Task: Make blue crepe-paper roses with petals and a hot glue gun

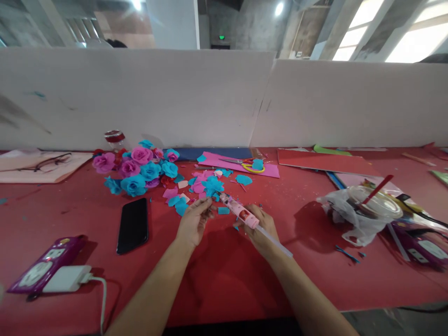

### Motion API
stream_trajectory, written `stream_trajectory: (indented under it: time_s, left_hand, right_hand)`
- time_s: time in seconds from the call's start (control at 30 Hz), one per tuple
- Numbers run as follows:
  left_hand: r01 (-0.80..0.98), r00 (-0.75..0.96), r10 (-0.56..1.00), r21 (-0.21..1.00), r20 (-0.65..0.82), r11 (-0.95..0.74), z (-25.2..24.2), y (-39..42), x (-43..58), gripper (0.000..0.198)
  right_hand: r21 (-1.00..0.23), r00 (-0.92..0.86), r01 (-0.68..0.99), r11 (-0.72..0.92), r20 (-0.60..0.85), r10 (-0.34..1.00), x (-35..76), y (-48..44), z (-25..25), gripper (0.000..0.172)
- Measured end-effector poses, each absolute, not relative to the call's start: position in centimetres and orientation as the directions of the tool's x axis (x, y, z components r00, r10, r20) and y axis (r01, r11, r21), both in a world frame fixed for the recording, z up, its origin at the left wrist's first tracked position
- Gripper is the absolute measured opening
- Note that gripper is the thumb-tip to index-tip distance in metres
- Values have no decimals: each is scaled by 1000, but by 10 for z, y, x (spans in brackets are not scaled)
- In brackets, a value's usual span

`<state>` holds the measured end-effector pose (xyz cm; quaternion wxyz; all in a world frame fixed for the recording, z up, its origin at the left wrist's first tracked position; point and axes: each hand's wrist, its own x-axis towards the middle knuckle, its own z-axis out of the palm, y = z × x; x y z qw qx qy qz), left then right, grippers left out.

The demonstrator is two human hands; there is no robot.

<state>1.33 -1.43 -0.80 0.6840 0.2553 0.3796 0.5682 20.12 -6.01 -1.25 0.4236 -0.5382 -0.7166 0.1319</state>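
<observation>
Between the fingertips of my left hand (196, 219) is a blue paper flower (213, 185), held over the scattered petals. My right hand (262, 227) is closed around a pink hot glue gun (241, 212); a translucent glue stick (275, 241) sticks out of its back end. The gun's tip points at the flower's base and is very close to it; whether they touch I cannot tell. Loose blue and pink paper petals (181, 205) lie just beyond my hands. A bunch of finished paper roses (142, 170) in pink, blue, red and purple stands to the left.
Scissors with yellow handles (254, 168) rest on a pink paper strip (273, 171). A black phone (133, 226) and a purple power strip (49, 263) with a white charger lie left. At right are a bagged cup (364, 210), another power strip (425, 247) and red card (325, 162).
</observation>
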Motion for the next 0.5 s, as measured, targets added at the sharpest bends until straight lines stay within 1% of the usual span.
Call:
stream_trajectory:
  time_s: [0.07,0.13,0.23,0.33,0.43,0.5]
  left_hand:
    - [-582,71,971,782,-227,225,-7,-15,14,18]
    - [-581,70,970,781,-231,228,-5,-16,15,17]
    - [-584,64,969,778,-240,232,-5,-15,14,17]
    - [-593,66,971,774,-228,222,-7,-14,12,18]
    - [-624,63,984,763,-165,168,-10,-12,10,18]
    - [-635,71,993,764,-93,117,-11,-12,9,17]
  right_hand:
    - [-595,-56,688,416,528,847,203,-60,-9,12]
    - [-573,-33,703,422,567,823,204,-60,-9,11]
    - [-611,11,683,400,556,831,206,-61,-13,8]
    - [-670,114,660,340,536,836,205,-62,-16,13]
    - [-735,234,626,261,496,836,208,-63,-13,20]
    - [-725,259,655,212,479,839,216,-60,-9,25]
